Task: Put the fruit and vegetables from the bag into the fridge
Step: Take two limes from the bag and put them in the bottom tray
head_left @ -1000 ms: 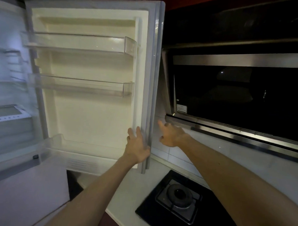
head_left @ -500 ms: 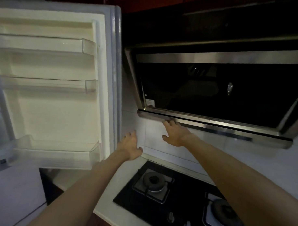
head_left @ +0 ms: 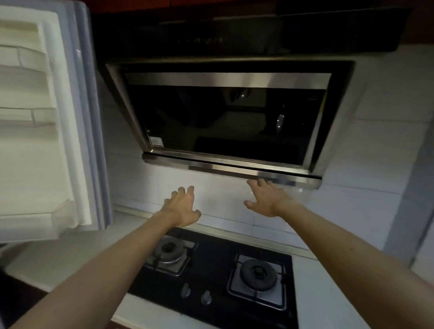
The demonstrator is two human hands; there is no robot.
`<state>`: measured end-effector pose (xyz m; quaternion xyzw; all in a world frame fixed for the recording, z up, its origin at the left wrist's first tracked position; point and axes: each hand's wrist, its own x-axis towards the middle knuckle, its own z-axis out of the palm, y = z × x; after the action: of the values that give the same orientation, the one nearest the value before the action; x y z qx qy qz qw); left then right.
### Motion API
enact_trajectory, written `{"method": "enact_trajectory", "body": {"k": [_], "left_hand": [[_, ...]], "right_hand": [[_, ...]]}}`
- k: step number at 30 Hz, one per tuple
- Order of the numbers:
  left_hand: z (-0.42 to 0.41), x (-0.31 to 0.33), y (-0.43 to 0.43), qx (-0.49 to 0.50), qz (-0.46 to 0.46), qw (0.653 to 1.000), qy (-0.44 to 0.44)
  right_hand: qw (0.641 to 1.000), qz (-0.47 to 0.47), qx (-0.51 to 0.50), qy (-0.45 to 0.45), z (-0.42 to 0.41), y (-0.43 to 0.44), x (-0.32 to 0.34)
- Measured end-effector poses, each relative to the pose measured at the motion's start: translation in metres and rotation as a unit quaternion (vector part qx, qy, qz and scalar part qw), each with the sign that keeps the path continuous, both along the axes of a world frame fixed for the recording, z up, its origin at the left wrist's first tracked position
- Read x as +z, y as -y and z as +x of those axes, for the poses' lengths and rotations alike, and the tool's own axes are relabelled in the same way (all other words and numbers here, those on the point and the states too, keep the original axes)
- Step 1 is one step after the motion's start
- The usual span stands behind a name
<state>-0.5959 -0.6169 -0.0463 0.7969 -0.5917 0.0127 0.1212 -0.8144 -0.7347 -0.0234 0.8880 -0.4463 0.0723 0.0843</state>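
Over the gas hob (head_left: 214,270), both hands are raised, empty, fingers spread wide. Left hand (head_left: 182,207): held in front of the white wall tiles (head_left: 217,196), well clear of the fridge door. Right hand (head_left: 267,198): fingertips just under the steel lip of the range hood (head_left: 227,115); whether they touch it cannot be told.

Fridge door (head_left: 65,114): swung fully open at the left edge of view, its clear door shelves bare so far as they show. Fridge interior: out of view.

Bag, fruit, vegetables: none in view; their place cannot be told from this angle.

Bench (head_left: 67,252): white, carrying the two-burner hob; its visible stretch bears no produce.

Step in hand, as judged: fridge opened and ready to load, nothing yet carried across. Neither hand holds anything belonging to the task.

Next move, as judged: locate the bag, probably away to the right or below this view, bring the hands down to it, and take hold of one item at a time. Care needed near the hob knobs (head_left: 196,293) when lowering the arms.
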Motion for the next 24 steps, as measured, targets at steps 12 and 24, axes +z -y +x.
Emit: {"method": "enact_trajectory", "body": {"k": [12,24], "left_hand": [[-0.202,-0.024,0.042,-0.146,0.044,0.988,0.02],[-0.358,-0.04,0.082,-0.277,0.057,0.959,0.031]], "right_hand": [[0.99,0.038,-0.134,-0.011,-0.23,-0.013,-0.016],[0.946,0.078,-0.315,0.025,-0.422,-0.051,-0.042]]}}
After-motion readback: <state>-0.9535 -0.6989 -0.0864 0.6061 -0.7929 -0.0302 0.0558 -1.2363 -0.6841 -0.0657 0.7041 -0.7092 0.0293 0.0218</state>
